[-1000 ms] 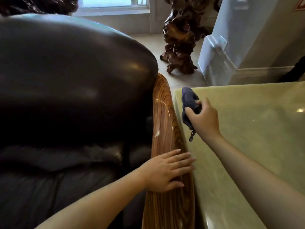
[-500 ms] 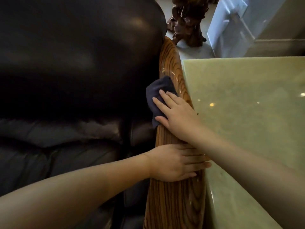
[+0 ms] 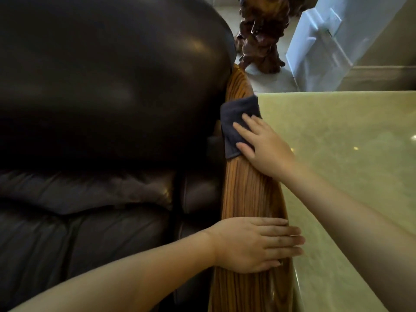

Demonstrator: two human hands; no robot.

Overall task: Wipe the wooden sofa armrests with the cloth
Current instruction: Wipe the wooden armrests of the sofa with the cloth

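A striped wooden armrest (image 3: 247,194) runs up the middle of the view beside the dark leather sofa (image 3: 108,97). A dark blue cloth (image 3: 236,118) lies over the armrest's upper part. My right hand (image 3: 263,147) lies flat on the cloth and presses it onto the wood, fingers spread. My left hand (image 3: 256,243) rests palm down across the armrest nearer to me, holding nothing. The armrest's far end is partly hidden by the sofa back.
A pale green stone tabletop (image 3: 349,154) stands tight against the armrest's right side. A carved dark wood sculpture (image 3: 263,34) stands on the floor beyond. A white panel (image 3: 319,46) leans at the back right.
My right hand brought the cloth from above the tabletop onto the armrest, then slid it a little farther up the wood. My left hand stayed on the armrest.
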